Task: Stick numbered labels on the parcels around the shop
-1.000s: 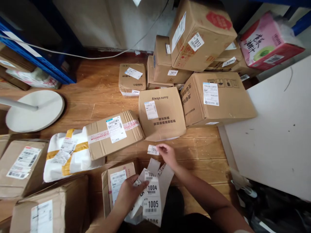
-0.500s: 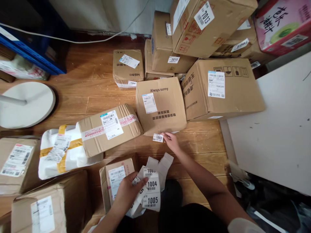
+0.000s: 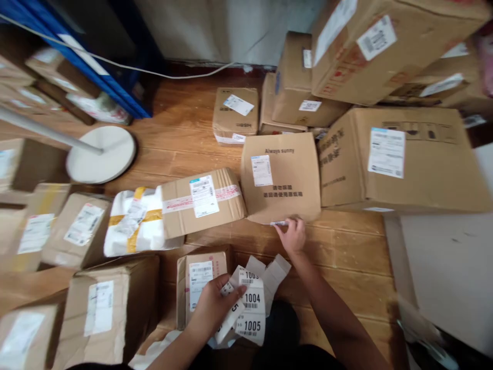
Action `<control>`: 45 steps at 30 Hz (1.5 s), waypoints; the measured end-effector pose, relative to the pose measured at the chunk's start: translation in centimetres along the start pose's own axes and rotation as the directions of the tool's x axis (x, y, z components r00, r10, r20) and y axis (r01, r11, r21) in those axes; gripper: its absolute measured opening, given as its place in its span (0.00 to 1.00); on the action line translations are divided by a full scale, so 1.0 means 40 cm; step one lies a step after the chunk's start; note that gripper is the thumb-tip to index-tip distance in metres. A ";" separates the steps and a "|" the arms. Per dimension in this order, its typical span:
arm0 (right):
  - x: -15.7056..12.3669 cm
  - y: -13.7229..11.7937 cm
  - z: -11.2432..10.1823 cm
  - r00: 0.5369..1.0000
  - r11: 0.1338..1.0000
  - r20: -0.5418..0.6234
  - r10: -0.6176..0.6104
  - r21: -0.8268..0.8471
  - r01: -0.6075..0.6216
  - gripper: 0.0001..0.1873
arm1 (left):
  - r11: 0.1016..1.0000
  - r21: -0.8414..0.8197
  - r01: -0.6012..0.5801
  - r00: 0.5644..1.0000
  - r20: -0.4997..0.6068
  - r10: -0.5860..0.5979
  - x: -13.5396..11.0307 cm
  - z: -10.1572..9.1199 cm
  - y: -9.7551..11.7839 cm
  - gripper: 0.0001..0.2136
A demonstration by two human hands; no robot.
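My right hand (image 3: 294,236) is at the lower front edge of the "Always sunny" cardboard box (image 3: 296,172). Its fingers are closed on a small white sticker (image 3: 278,223), seen almost edge-on against the box's front side; whether it is stuck down I cannot tell. Lower down, my left hand (image 3: 212,304) grips a folded strip of number labels (image 3: 252,311) reading 1003, 1004 and 1005. Blank pieces of the strip's backing (image 3: 278,272) trail behind it. Beneath and beside the left hand sits a small carton (image 3: 201,267) with a shipping label.
Large boxes (image 3: 427,164) are stacked at right. A taped carton (image 3: 177,210) and a white parcel with yellow tape (image 3: 154,228) lie left of the middle. A round white stand base (image 3: 111,162), a blue shelf frame (image 3: 127,72) and more cartons (image 3: 138,303) occupy the left.
My right hand has brought the 1002 sticker from just in front of the box to its lower front edge. The view has swung left, showing more cartons there. The left hand keeps its hold.
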State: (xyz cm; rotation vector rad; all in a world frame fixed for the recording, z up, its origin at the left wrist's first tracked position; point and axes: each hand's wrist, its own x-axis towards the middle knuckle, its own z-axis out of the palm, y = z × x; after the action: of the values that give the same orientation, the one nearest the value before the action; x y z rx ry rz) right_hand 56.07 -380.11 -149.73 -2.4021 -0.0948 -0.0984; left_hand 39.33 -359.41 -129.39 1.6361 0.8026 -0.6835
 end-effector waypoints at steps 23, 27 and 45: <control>-0.171 -0.723 -0.216 0.531 0.591 0.612 -0.586 0.771 -0.237 0.14 | 0.951 -0.002 -0.308 0.873 -0.398 0.282 -0.288 -0.265 0.027 0.17; -0.187 -0.728 -0.223 0.633 0.576 0.621 -0.463 0.753 -0.317 0.13 | 0.926 -0.034 -0.377 0.899 -0.253 0.357 -0.264 -0.263 0.030 0.17; -0.247 -0.752 -0.190 0.694 0.609 0.586 -0.419 0.748 -0.264 0.10 | 0.843 -0.472 -0.259 0.966 -0.123 0.229 -0.272 -0.272 -0.073 0.21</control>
State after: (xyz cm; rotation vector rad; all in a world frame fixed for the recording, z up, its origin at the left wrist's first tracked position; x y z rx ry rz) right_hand 43.03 -363.41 -125.02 -1.3627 -0.5172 0.7393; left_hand 30.70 -349.95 -120.37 1.2688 0.7208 -0.2201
